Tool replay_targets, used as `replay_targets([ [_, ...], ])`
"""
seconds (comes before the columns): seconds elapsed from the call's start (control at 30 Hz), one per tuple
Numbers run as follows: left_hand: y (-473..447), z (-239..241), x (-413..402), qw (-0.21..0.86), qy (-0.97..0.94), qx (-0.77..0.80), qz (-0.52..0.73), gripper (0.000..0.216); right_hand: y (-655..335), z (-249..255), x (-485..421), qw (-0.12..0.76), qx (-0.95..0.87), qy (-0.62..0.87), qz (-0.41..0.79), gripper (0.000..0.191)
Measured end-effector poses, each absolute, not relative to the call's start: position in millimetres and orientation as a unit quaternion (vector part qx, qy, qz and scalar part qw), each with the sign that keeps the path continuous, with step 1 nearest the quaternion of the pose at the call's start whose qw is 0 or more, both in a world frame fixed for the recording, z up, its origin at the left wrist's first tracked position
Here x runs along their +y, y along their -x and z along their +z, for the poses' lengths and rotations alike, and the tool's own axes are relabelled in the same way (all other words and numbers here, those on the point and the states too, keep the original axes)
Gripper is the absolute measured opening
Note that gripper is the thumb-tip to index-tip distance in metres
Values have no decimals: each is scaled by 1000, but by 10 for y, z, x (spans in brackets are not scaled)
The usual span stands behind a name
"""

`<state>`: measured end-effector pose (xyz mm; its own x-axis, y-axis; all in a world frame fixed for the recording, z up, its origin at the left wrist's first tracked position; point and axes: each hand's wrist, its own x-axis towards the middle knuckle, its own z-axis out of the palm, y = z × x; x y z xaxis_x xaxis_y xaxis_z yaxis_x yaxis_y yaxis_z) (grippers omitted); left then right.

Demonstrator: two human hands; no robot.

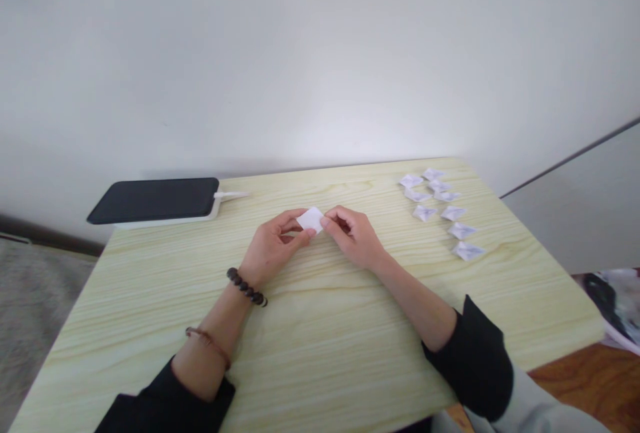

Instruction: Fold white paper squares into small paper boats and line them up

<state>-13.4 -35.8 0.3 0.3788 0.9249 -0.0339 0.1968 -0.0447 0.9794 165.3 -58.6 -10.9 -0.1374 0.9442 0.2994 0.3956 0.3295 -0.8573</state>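
A small folded piece of white paper [311,219], diamond-shaped from here, is held between both hands above the middle of the table. My left hand [277,243] pinches its left side, thumb in front and fingers behind. At the paper's right corner, the thumb and forefinger of my right hand [354,236] close on it, the other fingers curled in. Off to the right lie several folded white paper boats [424,213], set out in loose rows, apart from my hands.
The pale wood-grain table [300,339] meets a white wall [310,59] at the back. A black-topped slab-like device [155,199] with a white cable [234,194] plugged into its right side sits at the back left, overhanging the table's left edge.
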Motion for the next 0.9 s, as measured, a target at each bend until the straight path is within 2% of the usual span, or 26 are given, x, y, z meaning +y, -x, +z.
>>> replay_targets([
  [0.07, 139, -18, -351, 526, -634, 443, 354, 52, -1653, -106, -588, 443, -682, 495, 306, 21],
  [0.27, 173, -33, -331, 518, -647, 452, 330, 40, -1647, -89, -595, 422, -709, 485, 291, 21],
  [0.37, 173, -40, -338, 495, -660, 458, 331, 42, -1649, -98, -588, 418, -711, 488, 286, 21],
  [0.53, 222, -64, -308, 358, -760, 421, 342, 46, -1643, -114, -582, 399, -708, 523, 257, 22],
  [0.77, 290, -176, -217, 198, -860, 332, 333, 22, -1668, -143, -559, 313, -762, 546, 155, 22],
  [0.9, 280, -218, -204, 134, -886, 305, 324, 15, -1697, -185, -560, 310, -764, 551, 126, 10],
])
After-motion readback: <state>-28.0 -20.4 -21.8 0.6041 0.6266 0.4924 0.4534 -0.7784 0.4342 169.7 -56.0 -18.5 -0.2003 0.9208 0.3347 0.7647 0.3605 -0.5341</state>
